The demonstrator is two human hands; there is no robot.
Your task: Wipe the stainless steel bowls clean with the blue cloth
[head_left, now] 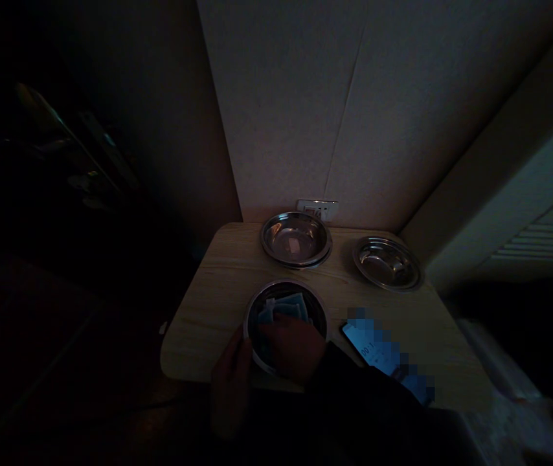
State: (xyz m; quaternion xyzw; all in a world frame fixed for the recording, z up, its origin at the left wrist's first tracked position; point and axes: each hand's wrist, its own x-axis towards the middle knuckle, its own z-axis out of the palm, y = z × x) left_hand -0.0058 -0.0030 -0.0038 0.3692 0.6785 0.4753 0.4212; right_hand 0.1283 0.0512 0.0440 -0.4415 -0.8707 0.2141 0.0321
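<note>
A round stainless steel bowl (324,304) sits near the front of the small wooden table, with blue face masks (292,304) lying folded inside it. My left hand (232,382) is closed on the bowl's left rim, thumb and fingers pinching the edge. Reaching in from the right, my right hand (296,346) is down inside the bowl among the masks. Its fingers are bent around blue mask material, though dim light hides the fingertips. A dark sleeve covers the right forearm.
Two stacked metal bowls (300,243) stand by the wall below a power socket (318,207). More metal bowls (387,262) stand at the table's (199,310) back right. A lit phone (373,346) showing a timer lies right of my right hand. The room is very dark.
</note>
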